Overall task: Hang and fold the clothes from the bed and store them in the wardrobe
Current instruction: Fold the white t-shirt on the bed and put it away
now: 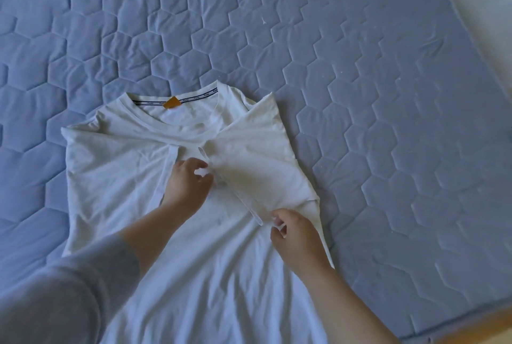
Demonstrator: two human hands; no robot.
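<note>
Folding under way: toward the bed's [360, 66] near edge, my left hand [188, 180] and right hand [296, 235] pinch a sleeve [257, 155] laid across the white T-shirt [116, 172]; next, I judge, folding the hem up to the collar.

We count one white T-shirt [116, 177], and we place everything else against it. Two hands are on it: one left hand [188, 185] near its middle and one right hand [296, 238] by its right edge. One orange tag [171, 102] sits inside its collar. Its two short sleeves [257, 155] are folded across its chest. One blue quilted mattress cover [360, 66] spreads beneath it. One grey sleeve [69, 288] shows at its lower left.
</note>
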